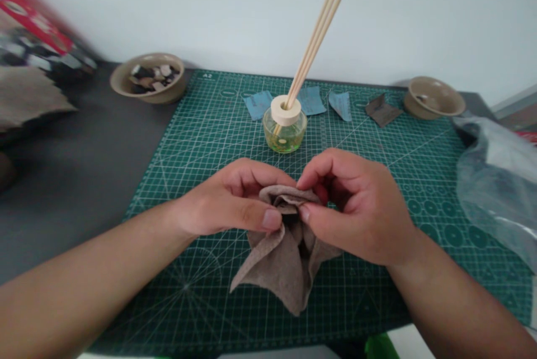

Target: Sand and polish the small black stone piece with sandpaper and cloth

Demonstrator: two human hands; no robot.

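Observation:
A crumpled grey-brown cloth [279, 272] hangs between my two hands, above the green cutting mat [176, 303]. My left hand [235, 197] pinches its upper left edge between thumb and fingers. On the other side, my right hand [352, 202] grips the upper right edge, thumb in front and fingertips behind. The top of the cloth is gathered into a rolled fold, and its lower corners droop loose. Something small and dark shows inside the fold; its kind cannot be made out. Just beyond my hands stands a glass reed diffuser [285, 130] with several pale sticks.
Blue paper pieces [259, 105] and a dark scrap [382, 110] lie behind the diffuser. A tan bowl of dark and pale pieces [151, 76] stands back left, another tan bowl [434, 99] back right. Clear plastic [495, 180] covers the right edge. A frayed cloth [31, 96] lies far left.

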